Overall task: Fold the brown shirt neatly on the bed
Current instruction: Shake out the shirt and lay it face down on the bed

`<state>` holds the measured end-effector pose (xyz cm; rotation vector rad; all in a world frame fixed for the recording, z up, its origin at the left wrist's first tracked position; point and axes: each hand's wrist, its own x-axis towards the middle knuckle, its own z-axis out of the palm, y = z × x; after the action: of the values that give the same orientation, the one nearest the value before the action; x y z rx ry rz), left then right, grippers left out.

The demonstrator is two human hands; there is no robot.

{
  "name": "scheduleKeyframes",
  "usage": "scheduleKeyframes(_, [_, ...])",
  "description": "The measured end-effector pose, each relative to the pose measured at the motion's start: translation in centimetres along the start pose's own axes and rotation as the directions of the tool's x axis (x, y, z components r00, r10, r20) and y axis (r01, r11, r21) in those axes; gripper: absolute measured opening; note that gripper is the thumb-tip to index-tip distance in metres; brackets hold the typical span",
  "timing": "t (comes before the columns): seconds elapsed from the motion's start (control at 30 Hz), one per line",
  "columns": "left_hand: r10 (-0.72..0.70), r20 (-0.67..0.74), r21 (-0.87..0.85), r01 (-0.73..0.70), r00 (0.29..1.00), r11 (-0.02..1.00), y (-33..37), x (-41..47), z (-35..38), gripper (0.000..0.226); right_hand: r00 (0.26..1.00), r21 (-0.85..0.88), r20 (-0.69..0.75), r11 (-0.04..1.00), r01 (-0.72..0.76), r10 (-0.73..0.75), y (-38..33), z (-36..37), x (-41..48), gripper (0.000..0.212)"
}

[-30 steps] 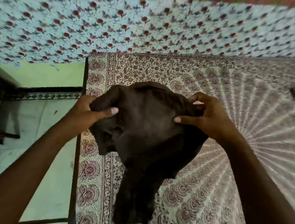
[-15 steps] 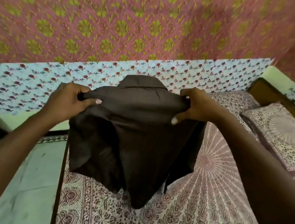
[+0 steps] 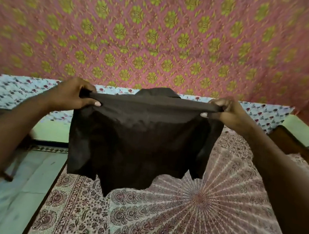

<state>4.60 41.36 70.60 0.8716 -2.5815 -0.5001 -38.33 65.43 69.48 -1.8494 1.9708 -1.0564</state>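
The step in hand was the opening-out: the brown shirt hung in the air above the near-left part of the bed, clear of the patterned sheet, not yet laid down. The left hand pinched one shoulder and the right hand the other, each grip closed tight on a bunch of cloth with the thumb on the near side, so the top edge ran taut between them and the collar stood up behind it on the far side. The lower hem hung ragged and uneven, with one side dropping lower than the other. The next move, as I judged it, called for lowering the shirt flat onto the sheet with both shoulders kept level, then smoothing it before any fold. Against the frame half a second before, the hands had drawn well apart and the cloth, then slack and bunched between them, was stretched wide; a second before, it had been a crumpled bundle held low over the bed.
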Motion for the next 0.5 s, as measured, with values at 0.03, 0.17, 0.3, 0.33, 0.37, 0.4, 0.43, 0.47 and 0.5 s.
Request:
scheduleKeyframes(0.03, [-0.016, 0.022, 0.067, 0.015, 1.0, 0.998, 0.1, -0.2, -0.3, 0.008, 1.0, 0.019, 0.002, 1.0, -0.005, 0.005, -0.4, -0.5, -0.3, 0.024])
scheduleKeyframes(0.17, [-0.109, -0.112, 0.099, 0.12, 0.988, 0.988, 0.5, -1.7, -0.5, 0.018, 0.998, -0.203, -0.053, 0.979, 0.026, -0.038, -2.0, -1.6, -1.1, 0.043])
scheduleKeyframes(0.3, [-0.167, -0.295, -0.227, 0.101, 0.941, 0.969, 1.7, -3.5, 1.0, 0.025, 0.988, -0.355, -0.153, 0.934, -0.038, -0.018, -2.0, -2.4, -2.5, 0.024])
scheduleKeyframes(0.33, [-0.19, -0.317, -0.28, 0.1, 0.929, 0.955, 1.9, -3.9, 1.4, 0.023, 0.985, -0.357, -0.17, 0.932, -0.056, -0.006, -2.1, -2.6, -2.9, 0.022])
scheduleKeyframes(0.37, [-0.207, -0.333, -0.315, 0.099, 0.92, 0.944, 1.8, -4.2, 1.7, 0.021, 0.983, -0.359, -0.184, 0.931, -0.07, 0.004, -2.1, -2.7, -3.3, 0.023])
scheduleKeyframes(0.4, [-0.212, -0.341, -0.333, 0.094, 0.916, 0.938, 1.7, -4.4, 2.0, 0.018, 0.982, -0.362, -0.19, 0.928, -0.089, 0.019, -2.2, -2.6, -3.7, 0.024])
scheduleKeyframes(0.43, [-0.215, -0.341, -0.34, 0.093, 0.915, 0.936, 1.8, -4.8, 2.3, 0.015, 0.982, -0.362, -0.187, 0.926, -0.108, 0.042, -2.3, -2.3, -4.1, 0.021])
scheduleKeyframes(0.47, [-0.214, -0.328, -0.34, 0.096, 0.92, 0.935, 1.8, -5.2, 2.7, 0.014, 0.983, -0.37, -0.163, 0.919, -0.135, 0.079, -2.3, -1.9, -4.7, 0.015])
scheduleKeyframes(0.5, [-0.203, -0.298, -0.336, 0.096, 0.933, 0.937, 2.1, -5.8, 3.2, 0.017, 0.986, -0.369, -0.123, 0.917, -0.151, 0.113, -2.2, -1.3, -5.4, 0.012])
